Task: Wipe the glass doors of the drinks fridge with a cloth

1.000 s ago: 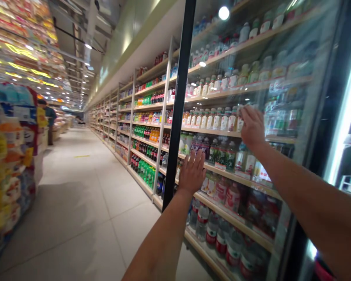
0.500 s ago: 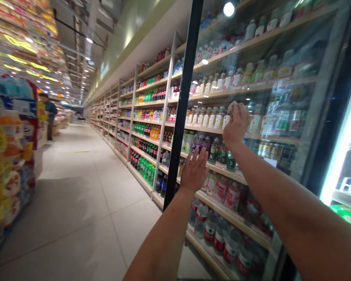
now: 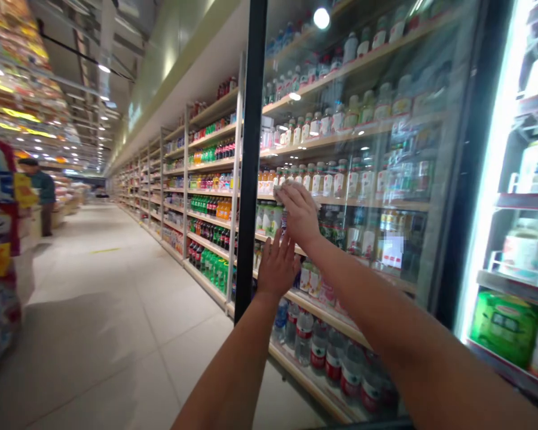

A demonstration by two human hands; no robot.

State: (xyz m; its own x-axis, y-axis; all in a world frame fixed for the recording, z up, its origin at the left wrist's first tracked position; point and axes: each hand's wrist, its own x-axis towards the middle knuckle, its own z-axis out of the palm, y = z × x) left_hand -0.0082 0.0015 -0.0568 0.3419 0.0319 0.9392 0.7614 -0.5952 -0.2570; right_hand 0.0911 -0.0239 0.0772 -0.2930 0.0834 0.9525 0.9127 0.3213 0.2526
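A glass fridge door (image 3: 341, 233) with a black frame (image 3: 250, 149) stands swung out before me, and shelves of bottles show through it. High on the pane, my right hand (image 3: 301, 216) presses a pale, crumpled cloth (image 3: 280, 190) against the glass; only the cloth's edges show around the fingers. Just below and to the left, my left hand (image 3: 275, 269) lies against the pane near the frame, fingers stretched out and holding nothing. The two hands are close together, my right wrist partly in front of the bottles behind.
To the right is the lit fridge interior, with a green package (image 3: 504, 325) and bottles on racks. Long drink shelves (image 3: 210, 203) run along the aisle. Stacked goods (image 3: 0, 251) line the left side, and a person (image 3: 42, 194) stands farther down the tiled floor (image 3: 116, 316).
My right hand has slid the cloth left and down across the glass, towards my left hand. The view has turned right, showing more of the fridge interior. My left hand stays on the pane.
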